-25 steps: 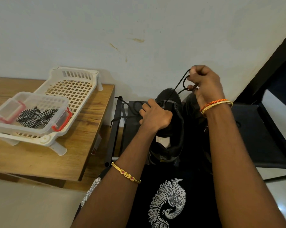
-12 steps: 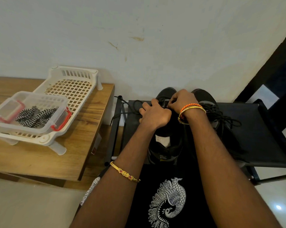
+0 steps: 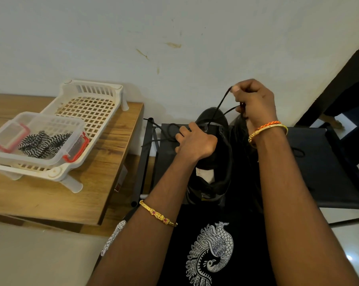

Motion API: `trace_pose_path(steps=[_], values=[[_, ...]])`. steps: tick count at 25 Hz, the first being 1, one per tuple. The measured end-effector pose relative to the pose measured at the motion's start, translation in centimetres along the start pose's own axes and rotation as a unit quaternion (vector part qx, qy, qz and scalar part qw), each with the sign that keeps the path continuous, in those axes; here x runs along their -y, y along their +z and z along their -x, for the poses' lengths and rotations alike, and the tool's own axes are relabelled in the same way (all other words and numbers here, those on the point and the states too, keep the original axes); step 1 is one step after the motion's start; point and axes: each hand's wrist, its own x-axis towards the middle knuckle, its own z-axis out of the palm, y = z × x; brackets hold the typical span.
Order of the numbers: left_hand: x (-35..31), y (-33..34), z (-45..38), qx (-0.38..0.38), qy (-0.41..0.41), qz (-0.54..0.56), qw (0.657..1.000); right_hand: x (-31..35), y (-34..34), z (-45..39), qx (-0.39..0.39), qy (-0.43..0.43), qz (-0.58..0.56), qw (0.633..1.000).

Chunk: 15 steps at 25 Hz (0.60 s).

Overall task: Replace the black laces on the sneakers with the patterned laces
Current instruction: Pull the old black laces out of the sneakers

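Black cord lace runs taut from the top of the black low-top sneaker up to the right hand, whose curled fingers and thumb pinch a loop of it raised above the shoe. The left hand grips the sneaker's upper, fingers curled round it, holding it down on the black fabric folding stool. A second dark sneaker sits just beside the first, mostly hidden behind the right wrist.

Judging from this, the likely trouble is the lace snagging in an eyelet: a hard upward pull could jerk the shoe out of the left hand's hold, or tip it off the stool. The freed lace end lying loose by the stool's left edge could also tangle or knot as more length comes out.

Black-and-white zigzag patterned laces lie bundled in a clear plastic box with red clips, which rests in a white slotted plastic tray on the wooden table, well apart from the shoes. Nothing stands between stool and box, though the reach crosses the gap between the two surfaces
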Motion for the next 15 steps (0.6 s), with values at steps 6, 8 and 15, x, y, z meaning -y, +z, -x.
trace_pose_path(steps=[6, 8, 15], values=[[0.1, 0.0, -0.1, 0.001, 0.005, -0.003, 1.000, -1.0, 1.0, 0.0, -0.016, 0.065, 0.039, 0.997], [0.2, 0.0, -0.1, -0.002, 0.005, -0.002, 1.000, -2.1, 1.2, 0.2, 0.029, 0.021, 0.309, 0.950], [0.2, 0.1, -0.2, -0.006, 0.000, 0.001, 1.000, -2.9, 1.9, 0.7, 0.142, 0.045, 0.413, 0.898]])
